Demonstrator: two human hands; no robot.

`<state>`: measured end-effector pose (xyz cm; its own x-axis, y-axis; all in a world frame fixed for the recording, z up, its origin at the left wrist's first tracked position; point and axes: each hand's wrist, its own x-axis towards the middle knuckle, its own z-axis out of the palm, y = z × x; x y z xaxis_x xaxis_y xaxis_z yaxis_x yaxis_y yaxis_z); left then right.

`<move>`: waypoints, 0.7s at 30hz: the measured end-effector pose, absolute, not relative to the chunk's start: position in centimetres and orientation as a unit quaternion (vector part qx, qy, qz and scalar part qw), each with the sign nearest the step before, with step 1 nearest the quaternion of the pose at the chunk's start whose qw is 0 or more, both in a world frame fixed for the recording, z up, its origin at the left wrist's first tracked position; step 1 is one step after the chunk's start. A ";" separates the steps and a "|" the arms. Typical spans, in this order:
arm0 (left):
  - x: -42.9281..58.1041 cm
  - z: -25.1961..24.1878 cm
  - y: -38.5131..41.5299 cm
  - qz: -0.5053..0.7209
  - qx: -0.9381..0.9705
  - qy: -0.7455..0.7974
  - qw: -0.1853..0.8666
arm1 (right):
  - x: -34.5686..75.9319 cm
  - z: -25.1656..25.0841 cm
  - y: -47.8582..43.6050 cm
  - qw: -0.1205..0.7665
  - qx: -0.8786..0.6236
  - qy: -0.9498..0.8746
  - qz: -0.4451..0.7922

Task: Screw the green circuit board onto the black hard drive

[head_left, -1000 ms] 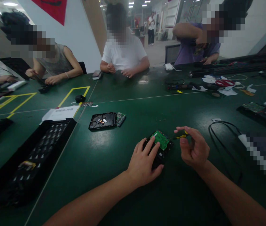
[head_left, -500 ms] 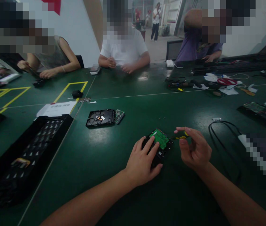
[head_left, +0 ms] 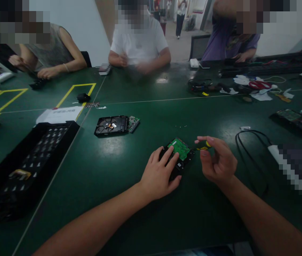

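A hard drive (head_left: 184,163) with a green circuit board (head_left: 180,148) facing up lies on the green table. Across its near left part rests my left hand (head_left: 159,175), fingers spread flat, the thumb by the near edge. Just right of the drive, my right hand (head_left: 219,161) is closed, thumb and fingers pinching a small black-and-yellow tool (head_left: 202,148) that points toward the drive's right edge. My fingers hide much of the tool, so its exact kind and whether its tip touches the drive cannot be made out.
Another hard drive (head_left: 111,126) lies farther left beside a loose circuit board (head_left: 134,123). A long black tray (head_left: 68,133) stands at left, near a paper sheet (head_left: 60,114). Black cable (head_left: 238,142) and one more drive (head_left: 295,121) are at right. Tiny screws lie beyond my hands; people sit opposite.
The view has tilted slightly downward, so everything sits a little higher in the picture. Both hands keep nearly the same pose at the drive.
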<state>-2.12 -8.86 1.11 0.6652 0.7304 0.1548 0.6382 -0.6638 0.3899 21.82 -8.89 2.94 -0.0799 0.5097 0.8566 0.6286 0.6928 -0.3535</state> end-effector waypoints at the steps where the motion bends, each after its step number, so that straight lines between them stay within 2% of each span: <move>1: -2.1 1.1 -8.9 0.150 0.900 0.380 0.153 | 21.8 3.0 -8.9 0.556 -0.389 -0.733 -0.056; 9: -1.8 0.8 -9.2 0.155 0.902 0.383 0.122 | 21.2 3.9 -9.1 0.529 -0.367 -0.758 -0.104; 21: -1.4 0.5 -9.5 0.173 0.897 0.393 0.106 | 21.3 4.6 -9.3 0.493 -0.371 -0.782 -0.092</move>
